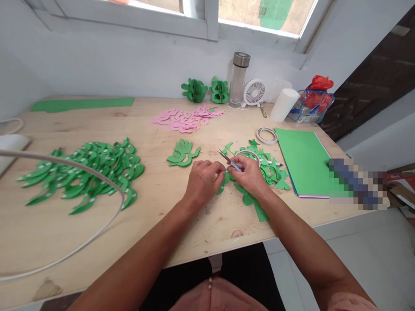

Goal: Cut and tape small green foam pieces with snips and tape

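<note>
My right hand (pixel 250 176) is closed around a pair of scissors (pixel 234 165) with pale blue handles, their blades pointing up and left. Close beside it, my left hand (pixel 205 178) has its fingers pinched on a small green cut-out piece (pixel 223 187), partly hidden by the fingers. Green offcuts (pixel 274 172) lie around and under my right hand, along with a roll of tape (pixel 254 154) partly covered by it. Just left of my left hand is a small stack of curved green cut-outs (pixel 181 153).
Many green curved pieces with white patches (pixel 94 172) are heaped at left, crossed by a white cable (pixel 97 175). Pink cut-outs (pixel 184 119) lie behind. Green sheets (pixel 304 162) and another tape roll (pixel 266 135) are at right. A bottle (pixel 238 82) and fan (pixel 253 92) stand by the wall.
</note>
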`<state>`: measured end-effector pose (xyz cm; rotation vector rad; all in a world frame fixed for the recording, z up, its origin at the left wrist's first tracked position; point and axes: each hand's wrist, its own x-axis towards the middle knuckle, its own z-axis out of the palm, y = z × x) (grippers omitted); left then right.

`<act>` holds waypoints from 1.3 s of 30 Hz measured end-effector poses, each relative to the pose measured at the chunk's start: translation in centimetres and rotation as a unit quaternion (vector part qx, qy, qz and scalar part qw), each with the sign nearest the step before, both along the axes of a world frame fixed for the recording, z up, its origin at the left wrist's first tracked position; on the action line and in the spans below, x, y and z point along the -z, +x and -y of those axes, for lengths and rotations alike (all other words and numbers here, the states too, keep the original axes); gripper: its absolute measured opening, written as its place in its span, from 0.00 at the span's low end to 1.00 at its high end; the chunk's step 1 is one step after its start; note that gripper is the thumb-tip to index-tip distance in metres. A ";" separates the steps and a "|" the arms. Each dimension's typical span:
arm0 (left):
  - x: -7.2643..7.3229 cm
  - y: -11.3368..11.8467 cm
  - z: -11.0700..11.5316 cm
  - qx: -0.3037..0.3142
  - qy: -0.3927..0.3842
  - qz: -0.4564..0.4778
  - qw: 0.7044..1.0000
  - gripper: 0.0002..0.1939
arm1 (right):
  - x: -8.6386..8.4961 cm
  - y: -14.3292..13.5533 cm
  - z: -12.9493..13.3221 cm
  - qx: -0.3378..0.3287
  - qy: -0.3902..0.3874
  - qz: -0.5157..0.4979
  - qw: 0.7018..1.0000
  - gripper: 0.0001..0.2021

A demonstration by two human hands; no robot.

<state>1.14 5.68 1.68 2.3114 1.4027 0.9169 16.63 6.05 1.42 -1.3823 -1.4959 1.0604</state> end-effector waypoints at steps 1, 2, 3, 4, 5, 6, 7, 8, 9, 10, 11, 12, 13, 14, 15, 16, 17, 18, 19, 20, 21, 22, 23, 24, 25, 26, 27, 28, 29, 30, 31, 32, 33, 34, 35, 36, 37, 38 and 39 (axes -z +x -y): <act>0.0 0.0 0.0 0.000 -0.002 0.002 1.000 0.06 | 0.0 0.0 0.0 -0.001 -0.001 -0.001 1.000 0.08; -0.1 0.0 0.0 0.000 -0.007 0.006 1.000 0.06 | 0.0 0.0 0.0 -0.001 -0.002 -0.003 1.000 0.08; -0.1 0.0 0.0 -0.002 -0.014 0.014 1.000 0.06 | 0.0 0.0 0.0 -0.001 -0.003 -0.005 1.000 0.08; -0.1 -0.1 0.0 -0.002 -0.026 0.027 0.999 0.06 | 0.0 0.1 0.0 0.001 -0.003 -0.006 1.000 0.08; -0.2 -0.1 0.0 -0.002 -0.042 0.046 0.998 0.06 | 0.0 0.1 0.0 0.002 -0.002 -0.006 1.000 0.08; -0.2 -0.1 0.0 -0.003 -0.063 0.071 0.996 0.05 | 0.0 0.1 -0.1 0.003 0.000 -0.006 1.000 0.08; -0.2 -0.2 0.0 -0.004 -0.085 0.100 0.991 0.05 | 0.0 0.1 -0.1 0.005 0.002 -0.005 1.000 0.08; -0.3 -0.2 0.0 -0.004 -0.105 0.128 0.986 0.05 | -0.1 0.2 -0.1 0.006 0.004 -0.004 1.000 0.08; -0.3 -0.3 0.0 -0.006 -0.121 0.153 0.981 0.05 | -0.1 0.2 -0.1 0.006 0.005 -0.004 1.000 0.08; -0.3 -0.3 0.0 -0.008 -0.131 0.170 0.977 0.05 | -0.1 0.2 -0.1 0.006 0.005 -0.003 1.000 0.08; -0.4 -0.3 0.0 -0.010 -0.136 0.178 0.975 0.05 | -0.1 0.2 -0.1 0.004 0.003 -0.003 1.000 0.08; -0.4 -0.3 0.0 -0.012 -0.137 0.176 0.975 0.05 | -0.1 0.2 -0.1 0.003 0.002 -0.003 1.000 0.08; -0.5 -0.3 0.0 -0.014 -0.136 0.167 0.976 0.05 | 0.0 0.2 -0.1 0.002 0.001 -0.004 1.000 0.08; -0.5 -0.3 0.0 -0.015 -0.134 0.155 0.979 0.05 | 0.0 0.1 -0.1 0.001 0.001 -0.005 1.000 0.08; -0.6 -0.3 0.0 -0.015 -0.131 0.141 0.981 0.05 | 0.0 0.1 -0.1 -0.001 0.001 -0.006 1.000 0.08; -0.6 -0.2 0.0 -0.014 -0.126 0.126 0.984 0.05 | 0.0 0.1 -0.1 -0.002 0.002 -0.006 1.000 0.08; -0.6 -0.2 0.0 -0.012 -0.118 0.113 0.987 0.05 | 0.0 0.1 0.0 -0.003 0.003 -0.006 1.000 0.08; -0.5 -0.2 0.0 -0.010 -0.107 0.100 0.989 0.05 | 0.0 0.1 0.0 -0.003 0.004 -0.006 1.000 0.08; -0.5 -0.2 0.0 -0.009 -0.095 0.089 0.991 0.05 | 0.1 0.1 0.0 -0.003 0.005 -0.007 1.000 0.08; -0.4 -0.2 -0.1 -0.008 -0.083 0.078 0.993 0.05 | 0.1 0.1 0.0 -0.003 0.005 -0.008 1.000 0.08; -0.3 -0.2 -0.1 -0.007 -0.073 0.068 0.995 0.04 | 0.1 0.1 -0.1 -0.002 0.006 -0.009 1.000 0.08; -0.2 -0.2 -0.1 -0.006 -0.066 0.061 0.996 0.04 | 0.1 0.1 -0.1 -0.002 0.005 -0.009 1.000 0.08; -0.2 -0.2 -0.2 -0.004 -0.061 0.057 0.997 0.04 | 0.1 0.1 -0.1 -0.002 0.004 -0.008 1.000 0.08; -0.1 -0.2 -0.2 -0.004 -0.058 0.054 0.997 0.04 | 0.1 0.1 -0.1 -0.003 0.004 -0.008 1.000 0.08; -0.1 -0.2 -0.2 -0.004 -0.057 0.053 0.997 0.04 | 0.1 0.1 -0.1 -0.003 0.003 -0.008 1.000 0.08; 0.0 -0.2 -0.2 -0.004 -0.056 0.053 0.997 0.04 | 0.1 0.1 -0.1 -0.002 0.003 -0.008 1.000 0.08; 0.0 -0.2 -0.2 -0.004 -0.056 0.054 0.997 0.04 | 0.1 0.1 0.0 -0.002 0.002 -0.007 1.000 0.08; 0.0 -0.2 -0.2 -0.003 -0.056 0.054 0.997 0.04 | 0.0 0.1 0.0 -0.001 0.003 -0.007 1.000 0.08; 0.0 -0.2 -0.2 -0.002 -0.057 0.054 0.997 0.04 | 0.0 0.0 0.0 0.000 0.003 -0.006 1.000 0.08; 0.0 -0.3 -0.2 -0.001 -0.058 0.054 0.997 0.04 | 0.0 0.0 0.0 0.000 0.004 -0.006 1.000 0.08; 0.0 -0.3 -0.2 -0.001 -0.059 0.053 0.997 0.04 | 0.0 0.0 0.0 0.000 0.005 -0.007 1.000 0.08; 0.0 -0.3 -0.2 -0.001 -0.059 0.052 0.997 0.04 | 0.0 0.0 0.0 0.000 0.006 -0.008 1.000 0.08; 0.0 -0.2 -0.3 -0.001 -0.059 0.051 0.997 0.04 | 0.0 0.0 0.0 0.000 0.007 -0.008 1.000 0.08; 0.1 -0.2 -0.3 -0.001 -0.059 0.050 0.997 0.04 | 0.0 0.0 0.0 0.002 0.007 -0.009 1.000 0.08; 0.1 -0.2 -0.3 -0.001 -0.060 0.049 0.997 0.04 | 0.0 0.0 0.0 0.004 0.007 -0.008 1.000 0.08; 0.1 -0.2 -0.3 -0.001 -0.060 0.047 0.997 0.04 | 0.0 0.0 0.0 0.006 0.008 -0.008 1.000 0.08; 0.1 -0.2 -0.3 -0.002 -0.059 0.046 0.997 0.04 | 0.0 0.0 0.0 0.007 0.009 -0.009 1.000 0.08; 0.1 -0.2 -0.3 -0.004 -0.058 0.044 0.997 0.04 | 0.0 0.0 0.0 0.008 0.011 -0.010 1.000 0.08; 0.1 -0.2 -0.3 -0.007 -0.057 0.043 0.997 0.04 | 0.0 0.0 0.0 0.009 0.013 -0.011 1.000 0.08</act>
